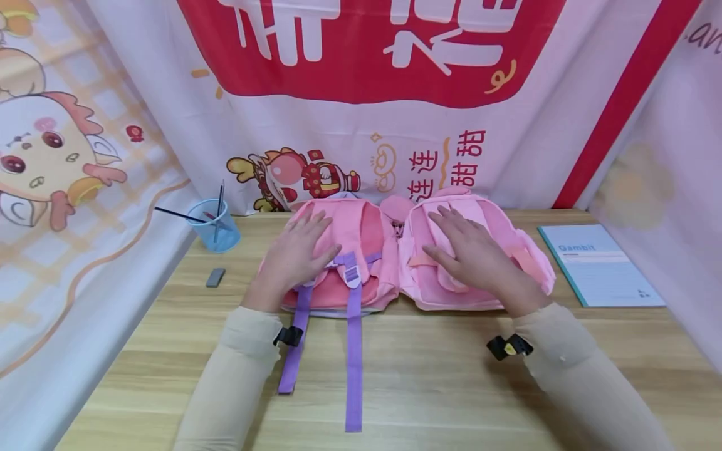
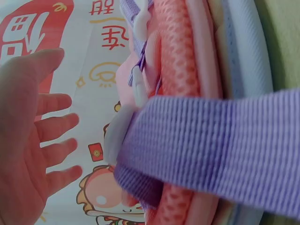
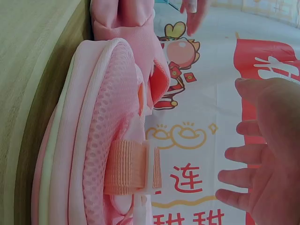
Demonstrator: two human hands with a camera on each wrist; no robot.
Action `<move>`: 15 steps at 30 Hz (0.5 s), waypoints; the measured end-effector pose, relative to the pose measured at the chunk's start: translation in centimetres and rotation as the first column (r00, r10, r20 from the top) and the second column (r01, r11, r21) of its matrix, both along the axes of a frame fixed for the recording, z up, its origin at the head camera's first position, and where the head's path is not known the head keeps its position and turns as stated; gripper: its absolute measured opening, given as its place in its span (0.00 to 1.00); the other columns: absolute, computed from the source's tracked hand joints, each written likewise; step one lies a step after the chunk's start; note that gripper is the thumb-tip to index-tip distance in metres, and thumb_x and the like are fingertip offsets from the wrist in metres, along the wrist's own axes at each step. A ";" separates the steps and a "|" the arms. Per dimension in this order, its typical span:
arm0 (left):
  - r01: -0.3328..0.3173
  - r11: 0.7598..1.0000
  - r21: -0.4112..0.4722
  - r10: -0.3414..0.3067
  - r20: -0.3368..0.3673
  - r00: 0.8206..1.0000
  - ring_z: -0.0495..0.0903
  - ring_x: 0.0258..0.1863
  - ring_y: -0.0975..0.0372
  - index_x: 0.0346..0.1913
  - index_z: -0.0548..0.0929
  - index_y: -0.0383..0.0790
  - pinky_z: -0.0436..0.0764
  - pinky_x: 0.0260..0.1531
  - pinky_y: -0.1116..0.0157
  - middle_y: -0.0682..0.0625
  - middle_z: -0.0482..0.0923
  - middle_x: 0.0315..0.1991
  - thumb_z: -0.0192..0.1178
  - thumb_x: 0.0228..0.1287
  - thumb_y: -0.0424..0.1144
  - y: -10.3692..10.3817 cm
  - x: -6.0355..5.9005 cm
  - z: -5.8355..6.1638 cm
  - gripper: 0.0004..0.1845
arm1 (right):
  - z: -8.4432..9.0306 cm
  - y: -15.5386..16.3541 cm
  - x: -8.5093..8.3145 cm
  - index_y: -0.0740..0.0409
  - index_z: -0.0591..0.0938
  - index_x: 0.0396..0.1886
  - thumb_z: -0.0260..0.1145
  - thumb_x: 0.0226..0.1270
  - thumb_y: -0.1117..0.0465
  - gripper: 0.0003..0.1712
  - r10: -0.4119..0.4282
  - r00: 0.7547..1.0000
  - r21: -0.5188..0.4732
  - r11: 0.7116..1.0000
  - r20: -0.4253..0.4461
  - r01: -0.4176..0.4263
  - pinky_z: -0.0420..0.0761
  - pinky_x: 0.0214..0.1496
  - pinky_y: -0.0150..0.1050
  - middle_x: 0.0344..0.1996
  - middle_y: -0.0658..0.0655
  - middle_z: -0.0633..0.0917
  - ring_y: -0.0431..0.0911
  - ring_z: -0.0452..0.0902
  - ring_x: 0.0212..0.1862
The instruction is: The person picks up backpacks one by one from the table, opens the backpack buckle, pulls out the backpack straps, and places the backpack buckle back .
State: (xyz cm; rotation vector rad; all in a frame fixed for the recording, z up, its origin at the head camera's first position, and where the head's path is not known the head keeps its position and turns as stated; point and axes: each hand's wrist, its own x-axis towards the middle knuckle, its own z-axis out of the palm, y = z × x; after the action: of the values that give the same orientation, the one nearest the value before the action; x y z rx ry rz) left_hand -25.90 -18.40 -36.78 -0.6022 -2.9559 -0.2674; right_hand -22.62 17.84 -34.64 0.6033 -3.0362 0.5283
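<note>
Side by side, left hand (image 1: pixel 297 250) lying flat, fingers spread, on the pink backpack (image 1: pixel 338 250), right hand (image 1: pixel 470 249) resting likewise on the paler backpack (image 1: pixel 474 257).

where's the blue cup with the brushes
In the head view the blue cup stands on the table's far left, left of the backpack, behind a small grey block.

The soft fabric backpack on the left (image 1: pixel 338 250) is coral pink with purple woven straps (image 1: pixel 353 351). The padded backpack beside it (image 1: pixel 479 263) is paler pink. The wooden table (image 1: pixel 429 388) shows light grain. The thin booklet (image 1: pixel 600 264) is pale blue with a teal edge.
</note>
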 end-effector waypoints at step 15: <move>-0.102 0.971 0.216 0.071 0.143 0.987 0.84 0.65 0.45 0.70 0.82 0.41 0.81 0.68 0.41 0.42 0.86 0.64 0.65 0.78 0.51 -2.1 0.4 0.5 0.26 | -0.2 -2.7 -1.6 0.57 0.81 0.73 0.66 0.81 0.47 0.29 0.055 0.998 -0.154 0.987 -0.001 -0.055 0.74 0.78 0.59 0.68 0.61 0.85 0.59 0.78 0.74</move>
State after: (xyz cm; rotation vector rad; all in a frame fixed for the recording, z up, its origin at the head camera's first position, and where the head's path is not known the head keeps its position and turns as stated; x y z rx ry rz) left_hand -25.54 -20.54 -36.25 -0.4407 -3.0089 -0.6453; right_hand -24.27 15.11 -34.88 0.6799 -2.9523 0.7584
